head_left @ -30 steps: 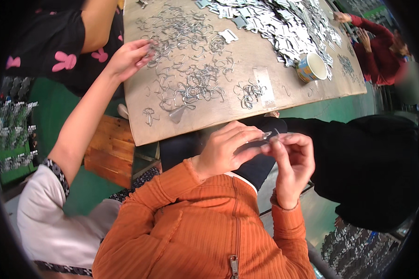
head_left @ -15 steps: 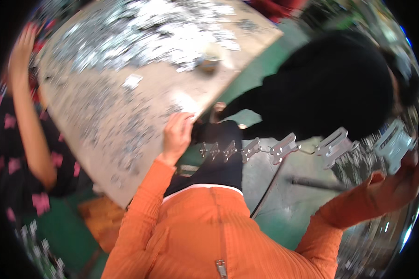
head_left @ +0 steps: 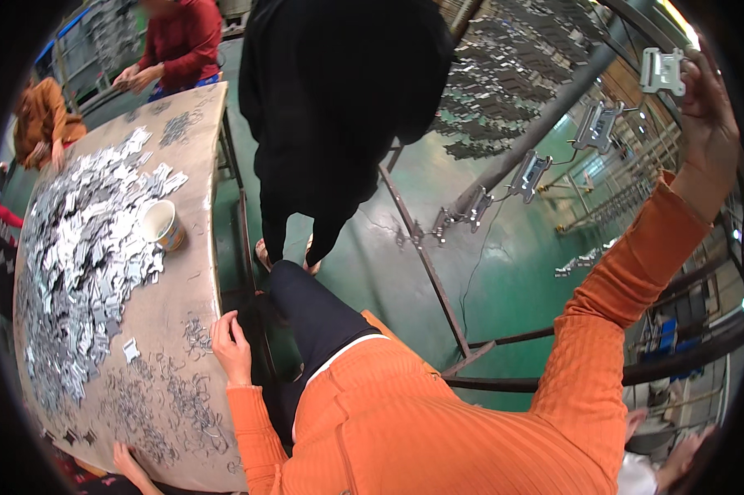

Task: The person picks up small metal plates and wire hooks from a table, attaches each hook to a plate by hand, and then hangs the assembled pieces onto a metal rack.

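My right hand (head_left: pixel 706 107) is raised at the far upper right, its fingers closed on the top end of a string of flat silver metal buckles. The top buckle (head_left: pixel 662 72) shows beside my fingers. More buckles (head_left: pixel 530 175) hang below it, linked one to another by thin wire hooks, in a line slanting down to the left. My left hand (head_left: pixel 232 351) is at the table's right edge with thumb and forefinger apart, and I see nothing in it. Small wire hooks (head_left: pixel 197 334) lie on the table beside it.
The table (head_left: pixel 199 194) bears a large heap of silver buckles (head_left: pixel 91 272), a paper cup (head_left: pixel 164 224) and scattered wire hooks (head_left: pixel 195 404). A person in black (head_left: pixel 339 107) stands ahead; others sit around the table. Dark metal bars (head_left: pixel 421 247) and a rack of hanging buckles (head_left: pixel 504 74) are at right.
The view has swung to the right, so the table now sits further left. My right hand appears higher, still holding the string of buckles. My left hand remains near the table edge.
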Tool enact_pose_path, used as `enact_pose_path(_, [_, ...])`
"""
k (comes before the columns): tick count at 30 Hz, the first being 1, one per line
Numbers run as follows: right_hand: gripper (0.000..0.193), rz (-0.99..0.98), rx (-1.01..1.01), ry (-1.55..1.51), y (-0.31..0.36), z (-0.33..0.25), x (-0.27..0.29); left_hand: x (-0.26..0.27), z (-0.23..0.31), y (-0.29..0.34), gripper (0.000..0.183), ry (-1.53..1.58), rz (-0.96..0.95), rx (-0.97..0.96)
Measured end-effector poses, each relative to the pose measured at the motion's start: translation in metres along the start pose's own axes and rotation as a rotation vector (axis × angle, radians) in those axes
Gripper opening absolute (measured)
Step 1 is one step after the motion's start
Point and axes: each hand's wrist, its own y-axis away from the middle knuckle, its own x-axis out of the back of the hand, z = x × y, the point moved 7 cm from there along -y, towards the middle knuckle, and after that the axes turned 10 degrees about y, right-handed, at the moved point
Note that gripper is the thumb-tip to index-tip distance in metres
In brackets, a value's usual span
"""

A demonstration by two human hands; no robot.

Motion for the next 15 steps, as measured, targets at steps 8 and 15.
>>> enact_pose_path(8, [0.032,0.387,-0.235,0.435,0.062,0.014,0.103,0.0,-0.002,0.001,0.011,-0.037,-0.038,0.006])
enact_pose_path(15, [0.03,0.695,-0.331,0.728,0.115,-0.012,0.207,-0.007,-0.003,-0.001,0.012,-0.061,-0.047,-0.02])
